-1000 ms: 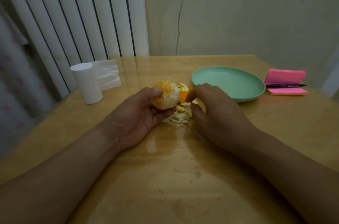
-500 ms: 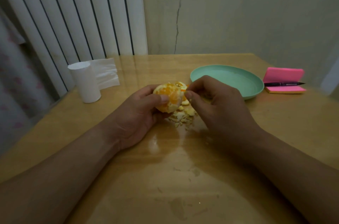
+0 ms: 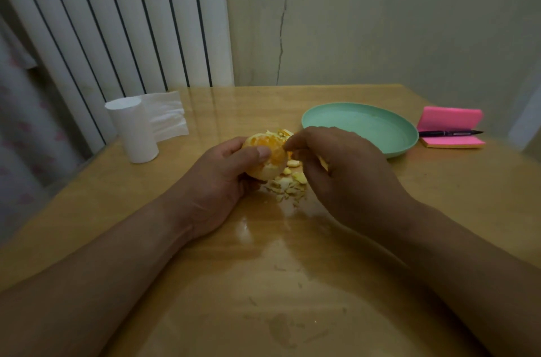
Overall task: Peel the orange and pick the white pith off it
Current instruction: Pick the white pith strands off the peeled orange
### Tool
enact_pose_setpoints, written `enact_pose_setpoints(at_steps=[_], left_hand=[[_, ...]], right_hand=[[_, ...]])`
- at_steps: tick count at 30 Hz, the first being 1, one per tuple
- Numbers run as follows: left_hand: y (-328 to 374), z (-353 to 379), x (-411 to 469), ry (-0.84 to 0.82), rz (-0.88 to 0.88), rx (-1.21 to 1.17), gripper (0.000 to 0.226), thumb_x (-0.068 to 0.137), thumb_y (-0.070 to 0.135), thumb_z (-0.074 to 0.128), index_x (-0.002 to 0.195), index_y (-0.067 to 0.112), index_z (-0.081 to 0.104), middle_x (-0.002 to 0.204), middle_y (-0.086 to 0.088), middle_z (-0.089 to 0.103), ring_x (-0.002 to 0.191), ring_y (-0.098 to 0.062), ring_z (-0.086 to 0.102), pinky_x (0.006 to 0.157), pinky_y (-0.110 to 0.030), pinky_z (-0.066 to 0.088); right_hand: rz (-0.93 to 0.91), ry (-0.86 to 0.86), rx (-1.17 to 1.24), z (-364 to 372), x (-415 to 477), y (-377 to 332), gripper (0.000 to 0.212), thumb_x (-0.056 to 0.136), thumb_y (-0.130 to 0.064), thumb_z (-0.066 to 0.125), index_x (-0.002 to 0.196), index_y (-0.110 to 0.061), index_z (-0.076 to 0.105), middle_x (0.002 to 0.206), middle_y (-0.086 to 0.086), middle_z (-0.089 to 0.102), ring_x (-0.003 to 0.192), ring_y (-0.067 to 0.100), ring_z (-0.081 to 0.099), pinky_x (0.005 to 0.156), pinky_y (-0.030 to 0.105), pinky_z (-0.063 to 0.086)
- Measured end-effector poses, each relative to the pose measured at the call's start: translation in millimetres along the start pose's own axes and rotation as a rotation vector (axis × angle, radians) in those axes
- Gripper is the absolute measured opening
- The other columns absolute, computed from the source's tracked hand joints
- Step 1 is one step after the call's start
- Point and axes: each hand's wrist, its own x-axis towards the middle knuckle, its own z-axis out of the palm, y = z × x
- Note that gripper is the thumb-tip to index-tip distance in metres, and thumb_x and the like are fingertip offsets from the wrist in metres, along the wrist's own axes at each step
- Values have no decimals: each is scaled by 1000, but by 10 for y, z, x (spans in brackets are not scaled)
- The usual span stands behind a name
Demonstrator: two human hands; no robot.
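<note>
The peeled orange [image 3: 270, 152] sits in my left hand [image 3: 222, 181], gripped with the thumb across its front; bare orange flesh shows on top and pale pith lower down. My right hand [image 3: 342, 178] is at the fruit's right side, with thumb and forefinger tips pinched together at its upper right edge. Whether a bit of pith lies between them is too small to see. A heap of peel and pith scraps [image 3: 288, 184] lies on the table just below and behind the fruit.
A green plate [image 3: 407, 134] stands to the right. Beyond it lies a pink sticky-note pad [image 3: 448, 119] with a black pen [image 3: 448, 132] across it. A white tissue roll [image 3: 133, 130] stands at the left by the radiator. The wooden table [image 3: 263, 283] carries small crumbs near me.
My left hand turned the orange so more bare flesh faces up. My right hand rose from the scrap heap to the fruit's upper right edge.
</note>
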Motion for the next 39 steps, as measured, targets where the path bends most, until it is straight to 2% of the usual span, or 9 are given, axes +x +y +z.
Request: enact_pose_setpoints(at_steps=[3, 5, 8, 10, 14, 16, 23, 33, 39], left_hand=[[9, 0, -9, -4, -3, -3, 51, 92, 29, 70, 136, 3, 65, 118, -16, 73, 105, -28, 67, 90, -43, 53], [19, 5, -11, -6, -4, -17, 53, 92, 29, 70, 137, 1, 65, 119, -17, 73, 105, -28, 69, 86, -39, 57], [37, 16, -20, -36, -5, -37, 51, 96, 25, 69, 138, -3, 63, 122, -20, 72, 105, -28, 71, 81, -35, 61], [49, 27, -33, -47, -11, -48, 45, 99, 22, 66, 135, -3, 64, 120, -18, 74, 102, -25, 73, 78, -32, 61], [77, 62, -61, -60, -15, -57, 38, 97, 20, 60, 127, -1, 66, 105, -12, 75, 89, -17, 74, 70, -27, 60], [87, 76, -66, -70, -17, -49, 39, 96, 21, 61, 127, -1, 66, 102, -12, 75, 86, -18, 74, 69, -28, 60], [70, 81, -53, -46, 2, 19, 22, 93, 26, 67, 105, 8, 70, 87, -4, 73, 74, -10, 69, 61, -22, 55], [68, 75, -65, -99, 9, 53, 24, 96, 27, 70, 108, 5, 69, 88, -4, 72, 75, -10, 68, 62, -22, 55], [66, 53, -65, -116, 14, 75, 31, 94, 31, 66, 112, 6, 69, 94, -7, 68, 80, -14, 64, 66, -23, 54]], right_hand=[[54, -22, 53, -7, -1, 24, 21, 95, -28, 45, 94, -22, 64, 83, -7, 62, 78, 15, 55, 66, 43, 48], [95, -81, 69, 6, 1, 36, 22, 96, -32, 42, 88, -22, 60, 79, -6, 59, 76, 16, 53, 67, 45, 47], [155, -179, 87, 49, -2, 55, 18, 104, -33, 48, 96, -24, 62, 88, -8, 61, 81, 12, 53, 72, 41, 47], [130, -152, 82, 76, -1, 74, 10, 102, -37, 59, 98, -28, 64, 95, -14, 59, 90, 8, 53, 78, 34, 46], [68, 20, 84, 51, 6, 85, 13, 96, -35, 71, 108, -31, 71, 118, -12, 61, 114, 12, 54, 94, 48, 48], [32, 72, 78, 19, 10, 55, 19, 96, -35, 70, 114, -29, 72, 118, -11, 63, 112, 13, 55, 91, 47, 48], [-127, 72, -58, 0, 42, 47, 14, 95, -32, 69, 104, -23, 75, 104, -7, 68, 98, 18, 57, 78, 44, 44], [-188, 84, -77, 8, 58, 16, 8, 90, -25, 71, 91, -17, 70, 94, -4, 63, 92, 18, 52, 73, 44, 46], [-99, 159, 12, 38, 44, -27, 9, 84, -15, 76, 88, -14, 67, 88, -3, 61, 86, 15, 48, 70, 24, 34]])
